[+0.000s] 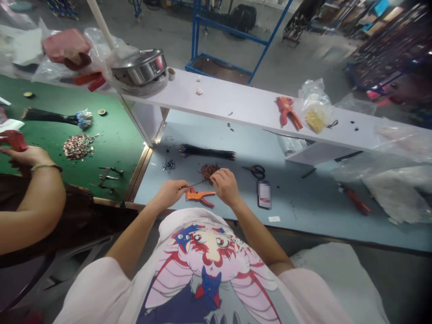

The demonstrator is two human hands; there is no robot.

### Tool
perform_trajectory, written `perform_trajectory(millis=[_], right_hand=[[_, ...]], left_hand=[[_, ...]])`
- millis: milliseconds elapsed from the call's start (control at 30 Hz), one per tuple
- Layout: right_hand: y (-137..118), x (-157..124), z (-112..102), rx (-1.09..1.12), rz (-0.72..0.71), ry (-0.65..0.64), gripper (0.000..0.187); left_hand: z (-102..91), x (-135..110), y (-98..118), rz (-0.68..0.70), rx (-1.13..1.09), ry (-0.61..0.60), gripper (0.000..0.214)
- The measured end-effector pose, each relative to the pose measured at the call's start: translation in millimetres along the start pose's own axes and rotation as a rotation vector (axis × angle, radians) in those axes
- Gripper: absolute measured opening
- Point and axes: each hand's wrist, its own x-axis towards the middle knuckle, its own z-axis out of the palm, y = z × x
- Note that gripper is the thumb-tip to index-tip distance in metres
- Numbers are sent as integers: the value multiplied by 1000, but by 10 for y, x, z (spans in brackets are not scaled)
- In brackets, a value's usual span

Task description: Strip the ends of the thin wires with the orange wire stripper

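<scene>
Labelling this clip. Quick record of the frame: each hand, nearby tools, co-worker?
left hand: pinches a thin black wire
right hand: fingers closed near the wire's end, grip unclear
under hands: orange wire stripper on pale blue bench
ahead: black wire bundle, reddish-brown pile of small pieces
to the right: black-handled scissors
co-worker: hand holding red tool

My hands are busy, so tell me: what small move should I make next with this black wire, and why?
Probably lower the thin black wire into the orange wire stripper: it lies right under your left hand and right hand, which hold the wire.
</scene>
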Motion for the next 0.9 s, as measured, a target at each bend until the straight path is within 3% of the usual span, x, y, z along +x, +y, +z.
perform_trajectory(millis=[167,300,467,667,900], right_hand=[[59,5,68,6,-23,-61,17],[58,-18,179,1,-61,-176,17],[-96,-82,244,32,-135,-213,17],[-190,-97,229,108,-189,-153,18],[-161,-91,299,128,-213,-142,19]], left_hand=[[-68,-69,-12,-35,-51,-56,23],[-14,-106,-112,-12,-37,-115,19],[257,-149,-218,-169,-213,-130,12],[649,-57,-96,-268,-493,-94,27],[745,15,-85,-260,-664,-73,20]])
